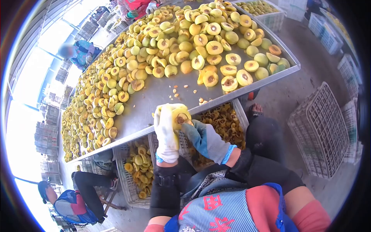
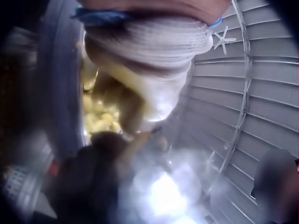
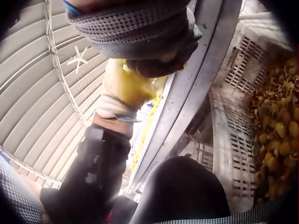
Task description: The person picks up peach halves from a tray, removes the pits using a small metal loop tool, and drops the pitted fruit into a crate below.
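Your left hand: your left hand (image 1: 167, 129), in a white glove stained yellow, wraps closed around a peach half (image 1: 180, 117); fingers and thumb cup it from behind

Peach half: held in the air just in front of the near rim of the table (image 1: 154, 96), cut face turned toward your right hand; the brown stone hollow shows in the middle

Your right hand: your right hand (image 1: 204, 138), in a blue and grey glove, meets the fruit from the right; its fingers curl onto the cut face at the hollow; whether they also hold a tool cannot be told

Table: a long metal surface running away from you; a thick spread of yellow halved peaches (image 1: 185, 42) covers its far and left parts; a few loose stones (image 1: 176, 92) lie on the bare metal near you

Below the rim: a white crate (image 1: 240, 112) holding brownish fruit scraps sits just behind your hands; a second crate (image 1: 123, 178) with peach pieces stands to its left

Floor at right: a lattice crate (image 1: 320, 131) tilted on its side, well apart from you

Other people: a seated worker (image 1: 73, 201) at lower left

Left wrist view: blurred; only the glove shows clearly
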`<state>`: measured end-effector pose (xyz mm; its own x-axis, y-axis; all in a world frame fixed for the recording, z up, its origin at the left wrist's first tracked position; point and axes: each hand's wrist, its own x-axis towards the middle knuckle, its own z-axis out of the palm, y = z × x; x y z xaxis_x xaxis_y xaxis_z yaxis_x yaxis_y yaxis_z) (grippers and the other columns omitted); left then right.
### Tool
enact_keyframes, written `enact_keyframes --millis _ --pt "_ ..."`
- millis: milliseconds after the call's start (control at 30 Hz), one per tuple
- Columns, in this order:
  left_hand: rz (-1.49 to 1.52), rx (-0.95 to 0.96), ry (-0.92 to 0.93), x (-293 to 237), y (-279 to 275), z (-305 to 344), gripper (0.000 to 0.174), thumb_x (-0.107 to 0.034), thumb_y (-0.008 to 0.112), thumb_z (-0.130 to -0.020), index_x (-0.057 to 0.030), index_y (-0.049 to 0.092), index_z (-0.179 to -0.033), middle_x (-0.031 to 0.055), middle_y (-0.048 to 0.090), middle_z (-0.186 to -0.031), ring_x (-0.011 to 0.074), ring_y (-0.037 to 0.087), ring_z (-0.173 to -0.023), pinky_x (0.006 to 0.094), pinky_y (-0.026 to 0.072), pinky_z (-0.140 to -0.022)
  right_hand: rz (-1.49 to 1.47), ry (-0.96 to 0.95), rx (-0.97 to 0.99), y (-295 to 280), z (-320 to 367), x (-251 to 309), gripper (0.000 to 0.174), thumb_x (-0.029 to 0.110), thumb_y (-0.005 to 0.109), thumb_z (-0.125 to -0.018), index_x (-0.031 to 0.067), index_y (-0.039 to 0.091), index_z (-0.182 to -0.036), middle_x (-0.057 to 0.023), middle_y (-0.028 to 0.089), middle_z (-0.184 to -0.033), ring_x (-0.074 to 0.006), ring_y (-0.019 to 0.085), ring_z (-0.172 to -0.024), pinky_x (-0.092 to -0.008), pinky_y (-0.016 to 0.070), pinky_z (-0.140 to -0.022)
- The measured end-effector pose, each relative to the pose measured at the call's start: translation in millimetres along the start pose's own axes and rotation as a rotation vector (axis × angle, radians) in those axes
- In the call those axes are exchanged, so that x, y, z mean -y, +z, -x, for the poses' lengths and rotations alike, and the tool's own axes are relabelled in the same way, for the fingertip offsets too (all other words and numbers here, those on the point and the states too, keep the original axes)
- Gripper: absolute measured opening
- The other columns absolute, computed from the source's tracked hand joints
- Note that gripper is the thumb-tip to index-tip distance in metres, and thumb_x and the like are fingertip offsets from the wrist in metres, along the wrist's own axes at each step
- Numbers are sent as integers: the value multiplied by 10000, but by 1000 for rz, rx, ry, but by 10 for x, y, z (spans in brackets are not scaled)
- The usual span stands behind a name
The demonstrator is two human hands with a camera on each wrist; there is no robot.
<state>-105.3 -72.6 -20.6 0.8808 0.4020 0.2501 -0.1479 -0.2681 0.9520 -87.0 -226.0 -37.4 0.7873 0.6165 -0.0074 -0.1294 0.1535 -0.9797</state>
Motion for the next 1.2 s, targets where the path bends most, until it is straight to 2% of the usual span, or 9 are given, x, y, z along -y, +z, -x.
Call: enact_keyframes --millis 100,367,633,767,867,967,1067,1100,1200 --pt "648 -248 -425 -388 372 99 423 -403 432 -1043 -30 614 -1125 137 664 -1145 243 646 -1003 384 551 -857 -74 3 15 12 3 -86 463 414 579 -1014 -18 660 -1158 -150 731 -929 -123 629 -884 -324 522 -790" --pt "620 -267 -380 -307 362 117 458 -457 418 -1043 -48 611 -1116 146 672 -1147 294 650 -1017 427 561 -865 100 96 75 -53 44 -16 494 447 566 -1007 -9 663 -1168 -217 722 -1003 -298 696 -912 -375 525 -832" --pt "556 -392 -368 -308 469 182 454 -446 405 -1045 -44 614 -1079 145 689 -1048 288 674 -927 422 575 -811 -121 109 78 19 72 -158 519 456 583 -1001 -24 663 -1178 -143 737 -1010 -156 663 -929 -320 520 -850" --pt "404 -328 -263 -286 448 205 463 -427 387 -1050 -27 614 -1002 162 691 -935 284 680 -813 413 575 -779 -228 155 130 57 86 -238 521 442 586 -1004 -37 654 -1196 -114 732 -1040 -126 629 -967 -298 506 -877" --pt "359 -216 -197 -271 369 206 466 -422 383 -1055 -25 584 -914 184 682 -848 277 656 -723 403 561 -715 -207 22 86 119 112 -277 491 459 538 -1028 -14 667 -1046 -28 668 -814 -76 574 -731 -270 502 -653" --pt "389 -59 -135 -205 279 184 447 -411 377 -1061 -59 519 -825 178 627 -710 264 596 -642 392 513 -587 -382 736 442 -162 115 262 579 612 462 -1005 69 605 -863 19 527 -622 -68 444 -481 -259 385 -430" --pt "752 33 -234 -130 286 136 418 -401 377 -1056 -84 509 -819 139 569 -663 250 575 -632 385 508 -567 -871 789 673 -146 124 -18 623 731 409 -955 143 481 -763 61 370 -541 -47 270 -364 -223 216 -321" --pt "771 0 -276 -171 311 117 381 -405 415 -1041 -116 493 -805 97 542 -681 241 557 -643 377 500 -558 -1054 842 733 -155 88 -29 611 719 423 -954 142 488 -767 71 381 -543 -22 282 -361 -195 199 -297" --pt "1106 -218 -453 -119 239 4 334 -393 465 -1018 -138 501 -804 63 571 -749 218 552 -657 365 494 -554 -1037 687 793 -159 216 80 608 697 409 -971 130 515 -777 60 406 -537 -27 265 -340 -194 200 -283"
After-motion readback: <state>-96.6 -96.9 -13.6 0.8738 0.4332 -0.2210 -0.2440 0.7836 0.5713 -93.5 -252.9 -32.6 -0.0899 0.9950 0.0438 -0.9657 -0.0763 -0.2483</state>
